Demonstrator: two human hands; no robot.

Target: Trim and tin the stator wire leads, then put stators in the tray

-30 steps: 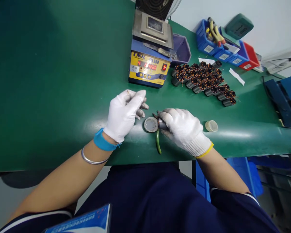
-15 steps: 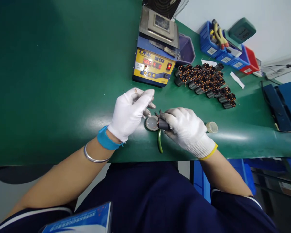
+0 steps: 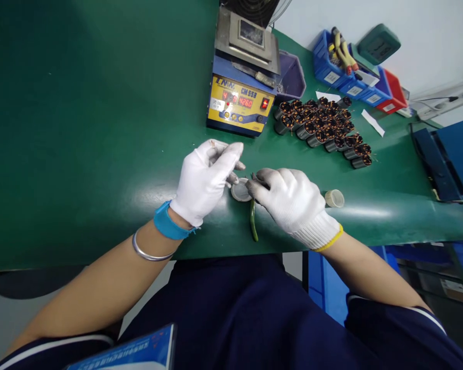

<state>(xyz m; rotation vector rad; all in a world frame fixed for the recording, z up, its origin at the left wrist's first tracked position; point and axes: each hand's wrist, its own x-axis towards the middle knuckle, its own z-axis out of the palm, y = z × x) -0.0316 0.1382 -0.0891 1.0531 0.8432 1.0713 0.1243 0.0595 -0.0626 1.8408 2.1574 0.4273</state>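
My left hand [image 3: 206, 177], in a white glove with smudged fingertips, hovers over the bench left of a small round dish [image 3: 239, 190]. Its fingers are curled with the thumb against them; anything between them is hidden. My right hand [image 3: 291, 200], in a knitted white glove with a yellow cuff edge, is closed just right of the dish. The black motor stator seen in it earlier is now covered by the hand. Beneath its fingertips lies a pair of green-handled cutters [image 3: 253, 222], their jaws partly covered.
A yellow-fronted solder pot [image 3: 239, 105] stands ahead, a purple bin [image 3: 293, 77] beside it. Several wound stators [image 3: 324, 123] are grouped at the right. A small cup [image 3: 335, 198] sits right of my right hand. Blue bins [image 3: 330, 64] and a red bin [image 3: 395, 92] line the wall.
My right hand has turned over slightly, and the stator that showed beyond its fingers is now out of sight. The left hand stays nearly still. The view has shifted slightly.
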